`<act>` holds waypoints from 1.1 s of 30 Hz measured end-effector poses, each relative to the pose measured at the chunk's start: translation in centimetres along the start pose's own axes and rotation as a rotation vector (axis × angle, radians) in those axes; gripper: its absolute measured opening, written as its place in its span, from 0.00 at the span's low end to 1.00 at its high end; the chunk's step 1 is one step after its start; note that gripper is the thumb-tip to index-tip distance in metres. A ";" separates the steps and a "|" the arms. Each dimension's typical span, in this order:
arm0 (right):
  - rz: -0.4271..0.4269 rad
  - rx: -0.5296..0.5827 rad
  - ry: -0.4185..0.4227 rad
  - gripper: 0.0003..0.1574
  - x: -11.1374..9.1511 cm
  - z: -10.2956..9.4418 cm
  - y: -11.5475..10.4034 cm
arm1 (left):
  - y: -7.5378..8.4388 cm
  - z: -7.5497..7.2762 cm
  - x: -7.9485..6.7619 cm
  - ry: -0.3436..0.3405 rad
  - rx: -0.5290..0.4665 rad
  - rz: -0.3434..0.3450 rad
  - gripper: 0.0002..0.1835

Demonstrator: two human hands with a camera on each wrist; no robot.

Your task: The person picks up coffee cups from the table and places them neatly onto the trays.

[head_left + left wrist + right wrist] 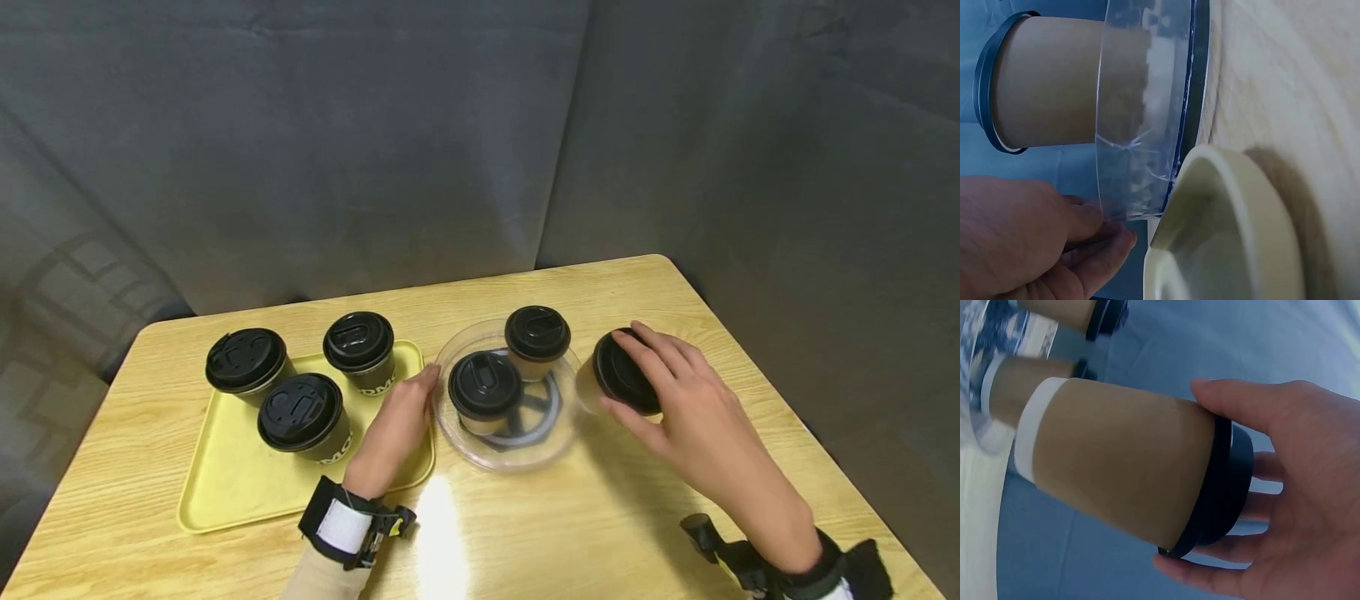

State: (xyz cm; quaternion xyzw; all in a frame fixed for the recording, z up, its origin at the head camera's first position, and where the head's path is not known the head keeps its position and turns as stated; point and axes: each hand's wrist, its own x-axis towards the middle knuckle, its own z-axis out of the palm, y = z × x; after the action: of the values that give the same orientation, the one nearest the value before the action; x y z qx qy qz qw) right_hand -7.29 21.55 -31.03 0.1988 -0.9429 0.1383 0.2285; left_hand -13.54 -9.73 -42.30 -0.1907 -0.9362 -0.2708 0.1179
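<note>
My right hand grips a brown paper cup by its black lid, thumb on one side and fingers on the other. The cup is tilted and raised above the table, beside a clear round plastic tray. Pinched at its left rim by my left hand, that tray holds two more lidded brown cups, one nearer and one farther back. In the left wrist view, the fingertips meet the tray's low clear wall.
A yellow tray lies left of the round tray, partly under my left forearm. On it stand three dark cups with black lids, at the back left, front and right. A grey curtain hangs behind the wooden table.
</note>
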 end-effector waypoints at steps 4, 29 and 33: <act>-0.044 0.032 0.007 0.48 0.1 0.7 -1.2 | 0.0 -0.1 0.5 -0.015 -0.006 -0.036 0.13; -0.170 0.095 -0.055 0.44 -0.2 5.0 -3.7 | -1.3 0.7 3.0 -0.014 -0.091 -0.155 0.17; -0.178 0.096 -0.062 0.45 -0.3 5.6 -3.8 | -1.5 0.9 3.4 0.010 -0.103 -0.167 0.17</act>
State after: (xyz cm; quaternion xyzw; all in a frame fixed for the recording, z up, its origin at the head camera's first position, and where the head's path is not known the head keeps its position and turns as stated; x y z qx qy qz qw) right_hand -7.47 16.39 -35.32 0.2965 -0.9205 0.1563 0.2007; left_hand -17.33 -9.41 -42.66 -0.1167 -0.9331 -0.3283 0.0894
